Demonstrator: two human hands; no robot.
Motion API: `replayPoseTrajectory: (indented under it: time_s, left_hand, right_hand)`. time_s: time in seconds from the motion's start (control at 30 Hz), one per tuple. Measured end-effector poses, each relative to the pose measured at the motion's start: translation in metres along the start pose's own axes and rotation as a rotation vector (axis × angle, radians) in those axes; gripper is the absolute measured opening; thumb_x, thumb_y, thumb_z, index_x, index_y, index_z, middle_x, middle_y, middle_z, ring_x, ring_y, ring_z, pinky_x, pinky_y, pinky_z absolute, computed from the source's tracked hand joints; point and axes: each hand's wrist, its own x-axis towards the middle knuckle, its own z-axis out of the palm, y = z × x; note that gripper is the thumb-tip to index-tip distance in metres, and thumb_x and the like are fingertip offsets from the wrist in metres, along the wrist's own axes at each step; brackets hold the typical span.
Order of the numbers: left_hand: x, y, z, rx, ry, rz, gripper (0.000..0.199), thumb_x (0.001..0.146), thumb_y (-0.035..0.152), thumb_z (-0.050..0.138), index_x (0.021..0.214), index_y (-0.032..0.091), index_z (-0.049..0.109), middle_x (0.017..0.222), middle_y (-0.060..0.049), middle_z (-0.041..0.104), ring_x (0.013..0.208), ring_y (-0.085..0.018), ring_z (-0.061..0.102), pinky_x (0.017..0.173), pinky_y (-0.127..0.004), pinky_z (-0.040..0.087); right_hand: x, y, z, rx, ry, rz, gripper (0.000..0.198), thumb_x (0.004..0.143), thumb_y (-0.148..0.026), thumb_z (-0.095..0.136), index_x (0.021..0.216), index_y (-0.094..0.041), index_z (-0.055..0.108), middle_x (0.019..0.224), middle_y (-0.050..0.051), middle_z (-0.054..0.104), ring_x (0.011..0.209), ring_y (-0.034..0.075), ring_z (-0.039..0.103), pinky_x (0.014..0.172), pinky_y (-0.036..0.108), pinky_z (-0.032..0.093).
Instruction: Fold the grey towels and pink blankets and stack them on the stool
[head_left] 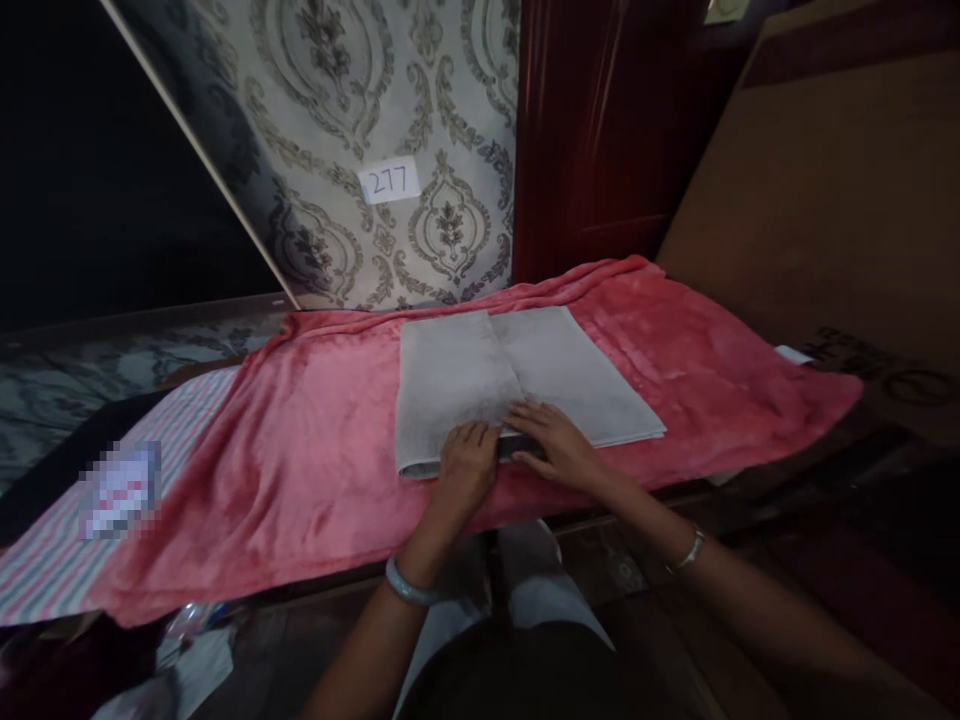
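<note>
A stiff grey folded fabric piece (450, 375) lies flat on a pink plush blanket (322, 430). Its left part overlaps the right part, and the overlap's edge runs down the middle. Along the near side a rounded fold and a dark strip show. My left hand (471, 460) is closed over this near edge, fingers on top and thumb hidden. Close by on the right, my right hand (551, 440) has its fingers on the grey surface by the overlap and its thumb lower at the near edge, with the dark strip between them.
Under the blanket's left end shows a striped cloth (180, 420) with a blurred item (121, 490) on it. A large cardboard box (847, 200) stands at right, a dark screen (127, 180) at left. Patterned wallpaper (322, 150) and a dark red door (592, 140) are behind.
</note>
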Motion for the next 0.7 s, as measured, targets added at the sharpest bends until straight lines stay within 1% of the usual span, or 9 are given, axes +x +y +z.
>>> replayPoseTrajectory:
  time_s: [0.07,0.1,0.17,0.23,0.3,0.4,0.47,0.57,0.7]
  left_hand:
    - [0.002,0.001,0.0,0.005,-0.015,0.0,0.021,0.094,0.011,0.052,0.106,0.016,0.068,0.097,-0.008,0.074,0.092,-0.022,0.067,0.085,-0.037,0.051]
    - [0.002,0.0,0.0,0.013,-0.03,-0.001,0.022,0.094,0.011,0.052,0.106,0.017,0.069,0.099,-0.008,0.075,0.093,-0.022,0.067,0.089,-0.038,0.051]
    - [-0.004,-0.003,-0.003,0.049,-0.059,-0.024,0.027,0.093,0.01,0.051,0.111,0.019,0.069,0.111,-0.01,0.075,0.107,-0.025,0.066,0.102,-0.046,0.046]
    - [-0.015,-0.011,-0.011,0.104,-0.08,-0.087,0.038,0.091,0.008,0.05,0.121,0.022,0.068,0.129,-0.011,0.07,0.125,-0.028,0.059,0.113,-0.055,0.037]
    - [-0.03,-0.022,-0.024,0.157,-0.094,-0.193,0.045,0.089,0.006,0.049,0.127,0.022,0.066,0.139,-0.014,0.064,0.133,-0.032,0.053,0.114,-0.06,0.035]
    - [-0.051,-0.041,-0.046,0.201,-0.109,-0.378,0.049,0.084,0.006,0.05,0.129,0.018,0.064,0.138,-0.018,0.062,0.127,-0.035,0.056,0.103,-0.056,0.047]
    - [-0.061,-0.053,-0.054,0.188,-0.095,-0.488,0.05,0.081,0.008,0.053,0.13,0.015,0.064,0.128,-0.019,0.066,0.114,-0.034,0.062,0.093,-0.051,0.054]
    - [-0.073,-0.065,-0.051,0.007,-0.016,-0.59,0.052,0.082,0.012,0.052,0.132,0.016,0.063,0.117,-0.013,0.072,0.099,-0.027,0.068,0.088,-0.041,0.058]
    - [-0.081,-0.074,-0.038,-0.294,0.049,-0.622,0.055,0.078,0.011,0.048,0.13,0.021,0.067,0.121,-0.006,0.075,0.097,-0.02,0.071,0.09,-0.036,0.059]
  right_hand:
    - [-0.007,0.002,0.003,-0.022,0.027,0.002,0.046,0.092,-0.018,0.056,0.138,-0.023,0.065,0.142,0.012,0.062,0.137,0.027,0.053,0.115,0.053,0.042]
    - [-0.009,0.003,0.006,-0.019,0.042,0.01,0.046,0.093,-0.013,0.052,0.135,-0.023,0.066,0.139,0.011,0.065,0.135,0.026,0.056,0.114,0.051,0.045]
    - [-0.011,0.006,0.01,0.007,0.077,0.03,0.047,0.095,-0.01,0.045,0.132,-0.025,0.069,0.133,0.008,0.069,0.131,0.023,0.06,0.112,0.046,0.048]
    - [-0.012,0.006,0.014,0.035,0.11,0.045,0.045,0.097,-0.012,0.044,0.131,-0.026,0.069,0.132,0.007,0.07,0.13,0.022,0.061,0.112,0.045,0.049]
    - [-0.014,0.006,0.018,0.049,0.135,0.056,0.044,0.098,-0.014,0.043,0.131,-0.027,0.07,0.131,0.006,0.07,0.13,0.023,0.061,0.112,0.046,0.049]
    - [-0.018,0.007,0.023,0.046,0.153,0.06,0.044,0.098,-0.013,0.044,0.129,-0.028,0.071,0.131,0.006,0.07,0.131,0.023,0.06,0.113,0.048,0.049]
    - [-0.02,0.009,0.028,0.031,0.173,0.051,0.043,0.098,-0.013,0.044,0.128,-0.027,0.072,0.132,0.006,0.069,0.133,0.023,0.058,0.114,0.048,0.048]
    - [-0.023,0.011,0.035,0.002,0.196,0.022,0.043,0.097,-0.01,0.044,0.124,-0.025,0.073,0.132,0.006,0.069,0.134,0.022,0.057,0.114,0.047,0.048]
    - [-0.024,0.011,0.039,-0.026,0.199,0.006,0.043,0.095,-0.008,0.044,0.122,-0.023,0.074,0.132,0.007,0.069,0.135,0.022,0.056,0.112,0.047,0.05]
